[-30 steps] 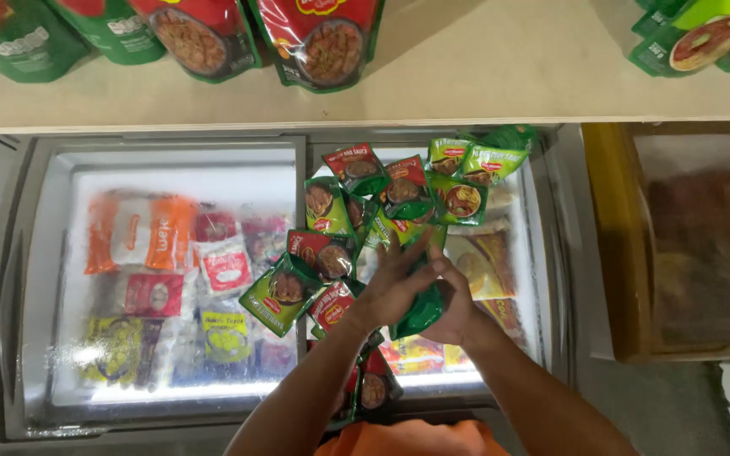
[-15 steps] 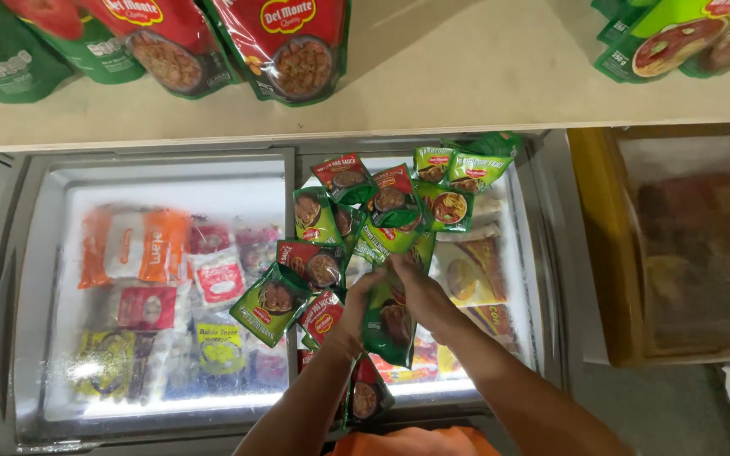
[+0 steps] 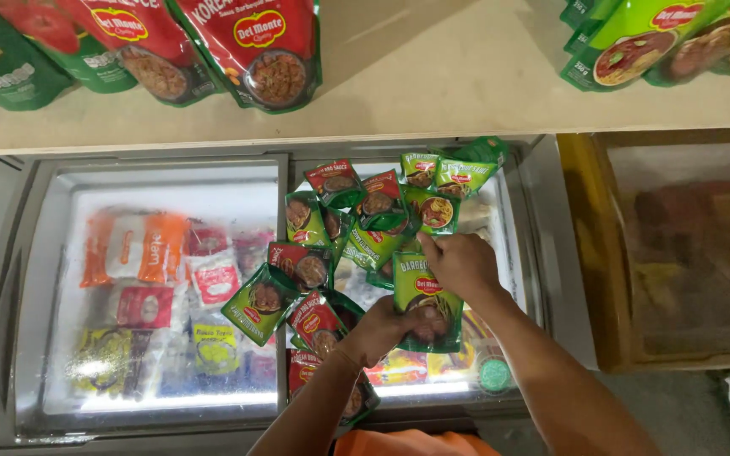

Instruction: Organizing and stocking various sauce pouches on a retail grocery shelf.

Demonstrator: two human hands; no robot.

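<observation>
We have lifted one green sauce pouch (image 3: pixel 427 301) off the pile since a second ago — it now stands upright between our hands, left hand (image 3: pixel 384 328) gripping its bottom, right hand (image 3: pixel 460 262) pinching its top. Scattered pouches (image 3: pixel 365 221) crowd the freezer's glass lid (image 3: pixel 171 190) — bare glass lies leftward.

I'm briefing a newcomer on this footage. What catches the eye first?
Both hands, left hand and right hand, hold a green pouch over the freezer lid. More pouches lie scattered across the glass, and red pouches stand on the shelf above.
</observation>
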